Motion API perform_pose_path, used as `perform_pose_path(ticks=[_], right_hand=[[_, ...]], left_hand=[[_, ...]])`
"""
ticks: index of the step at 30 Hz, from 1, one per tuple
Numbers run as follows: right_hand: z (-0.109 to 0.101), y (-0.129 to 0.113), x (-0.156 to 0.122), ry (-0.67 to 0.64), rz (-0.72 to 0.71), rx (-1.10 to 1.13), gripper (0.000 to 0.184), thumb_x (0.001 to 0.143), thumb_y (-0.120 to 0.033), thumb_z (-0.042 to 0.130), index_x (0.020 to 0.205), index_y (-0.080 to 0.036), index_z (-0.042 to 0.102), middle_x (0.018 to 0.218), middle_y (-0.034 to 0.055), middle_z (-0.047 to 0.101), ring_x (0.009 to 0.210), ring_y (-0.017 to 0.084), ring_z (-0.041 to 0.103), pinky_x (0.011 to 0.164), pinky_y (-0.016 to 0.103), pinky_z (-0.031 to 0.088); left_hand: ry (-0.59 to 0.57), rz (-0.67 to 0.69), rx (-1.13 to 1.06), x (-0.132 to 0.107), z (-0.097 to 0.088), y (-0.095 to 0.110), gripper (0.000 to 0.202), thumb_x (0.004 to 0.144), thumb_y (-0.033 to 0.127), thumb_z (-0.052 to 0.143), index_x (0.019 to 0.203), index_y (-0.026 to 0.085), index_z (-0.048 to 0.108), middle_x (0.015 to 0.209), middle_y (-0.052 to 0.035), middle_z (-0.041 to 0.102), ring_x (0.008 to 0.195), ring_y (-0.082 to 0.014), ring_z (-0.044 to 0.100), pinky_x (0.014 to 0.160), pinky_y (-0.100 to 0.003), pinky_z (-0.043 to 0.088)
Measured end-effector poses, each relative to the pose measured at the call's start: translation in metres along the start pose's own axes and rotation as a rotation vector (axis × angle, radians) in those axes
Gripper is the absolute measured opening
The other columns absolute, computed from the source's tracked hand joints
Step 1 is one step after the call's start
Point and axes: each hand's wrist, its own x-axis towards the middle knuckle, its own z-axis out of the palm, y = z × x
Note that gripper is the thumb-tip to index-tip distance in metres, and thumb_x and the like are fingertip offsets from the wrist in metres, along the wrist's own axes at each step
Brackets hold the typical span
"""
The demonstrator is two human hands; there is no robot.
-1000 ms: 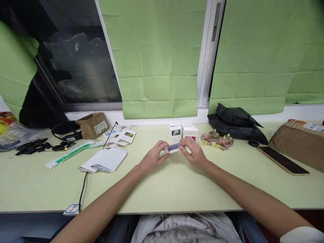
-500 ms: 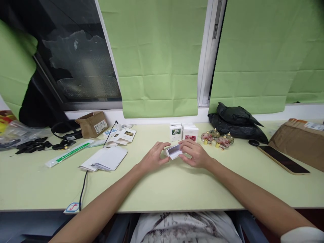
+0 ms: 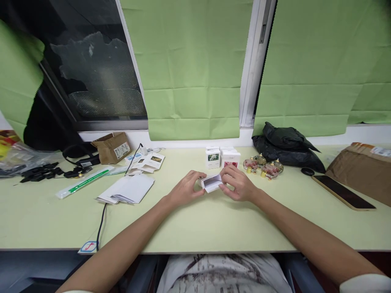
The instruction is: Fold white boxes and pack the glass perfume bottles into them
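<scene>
A small white paper box (image 3: 211, 184) is held between my two hands above the desk, its hollow inside turned toward me. My left hand (image 3: 187, 188) grips its left end between thumb and fingers. At the right end, the thumb and fingers of my right hand (image 3: 237, 184) pinch the box wall and a flap. Just behind stand several white boxes with flower pictures, one with a white flower (image 3: 213, 158) and one with a pink flower (image 3: 230, 158). Right of them lie several round ornate bottles (image 3: 270, 169) with gold parts.
Flat white cartons (image 3: 130, 189) lie to the left beside a black cable (image 3: 101, 224). Further left are an open brown box (image 3: 111, 148) and a green-striped plastic strip (image 3: 87, 182). A black plastic bag (image 3: 285, 148), a phone (image 3: 343, 192) and a brown parcel (image 3: 362, 173) occupy the right.
The box's inside now shows wider and lighter. My right hand has shifted slightly right along its right end, while my left hand keeps its grip.
</scene>
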Motion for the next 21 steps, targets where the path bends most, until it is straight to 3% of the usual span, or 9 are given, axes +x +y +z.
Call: perform_pose_path(ticks=[7,21], right_hand=[[-0.0008,0.0,0.0008,-0.039,0.002,0.033,0.014,0.099,-0.024,0.06,0.085,-0.024,0.057,0.095,0.01,0.064,0.09,0.026,0.056,0.077,0.045,0.054],[0.0012,0.0004,0.0015,0.021,0.033,0.056,0.016,0.096,-0.02,0.063,0.082,-0.025,0.056,0.095,0.0091,0.066,0.09,0.026,0.059,0.078,0.045,0.055]], left_hand=[[-0.003,-0.004,-0.032,-0.0012,-0.0011,0.0,0.041,0.084,0.017,0.074,0.119,0.026,0.054,0.132,-0.0063,0.068,0.124,-0.0268,0.065,0.103,-0.046,0.057],[0.031,-0.068,-0.064,-0.0007,-0.0026,-0.0012,0.033,0.087,0.024,0.074,0.115,0.026,0.056,0.126,-0.0062,0.07,0.118,-0.0267,0.068,0.099,-0.045,0.057]])
